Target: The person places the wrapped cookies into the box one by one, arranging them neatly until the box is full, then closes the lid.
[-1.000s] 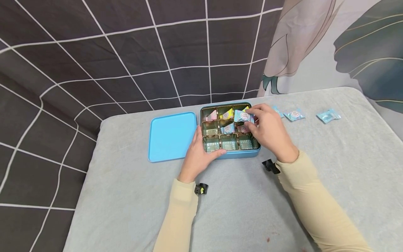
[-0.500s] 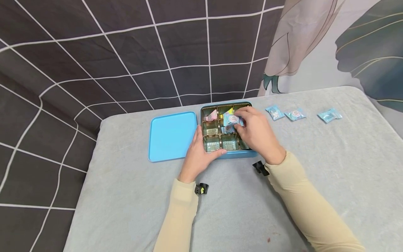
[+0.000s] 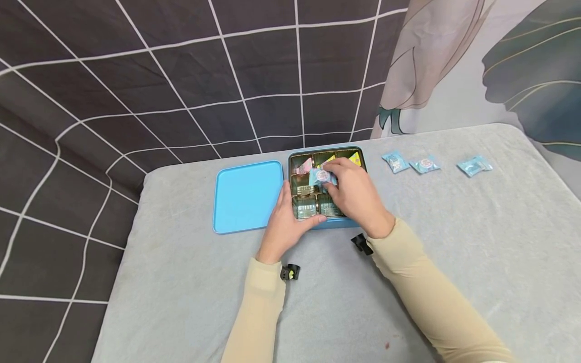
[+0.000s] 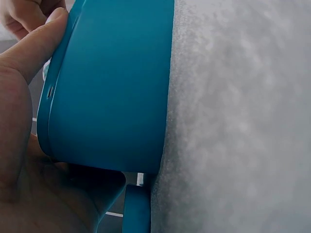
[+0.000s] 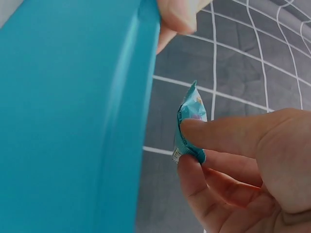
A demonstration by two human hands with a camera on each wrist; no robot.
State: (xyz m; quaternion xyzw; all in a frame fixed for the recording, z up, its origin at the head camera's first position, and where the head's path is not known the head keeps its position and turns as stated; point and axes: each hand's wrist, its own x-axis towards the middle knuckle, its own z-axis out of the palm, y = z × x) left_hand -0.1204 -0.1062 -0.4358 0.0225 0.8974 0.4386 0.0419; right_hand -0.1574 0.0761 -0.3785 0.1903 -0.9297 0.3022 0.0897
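Observation:
A blue tin (image 3: pixel 343 222) with a gold-brown divided tray stands uncovered at the table's back. Over the tray's middle row, my right hand (image 3: pixel 358 195) pinches a blue wrapped candy (image 3: pixel 321 176) between thumb and fingers; the right wrist view shows the candy (image 5: pixel 190 119) edge-on, above the tin's rim. Around the tin's front left corner rests my left hand (image 3: pixel 287 225), thumb along the front rim and straight fingers along the left side. A pink candy (image 3: pixel 304 166) and yellow candies (image 3: pixel 355 159) sit in the back compartments. The right hand hides part of the tray.
The blue lid (image 3: pixel 248 197) lies flat at the tin's left. Three blue wrapped candies, one the near candy (image 3: pixel 395 162), another the middle candy (image 3: pixel 425 164) and a far-right candy (image 3: pixel 474 166), lie on the grey cloth (image 3: pixel 181 282). A dark grid curtain (image 3: pixel 254 65) hangs behind.
My right hand has moved left across the tray with the blue candy, from the right column to the middle row's left part. My left hand has stayed at the tin's corner.

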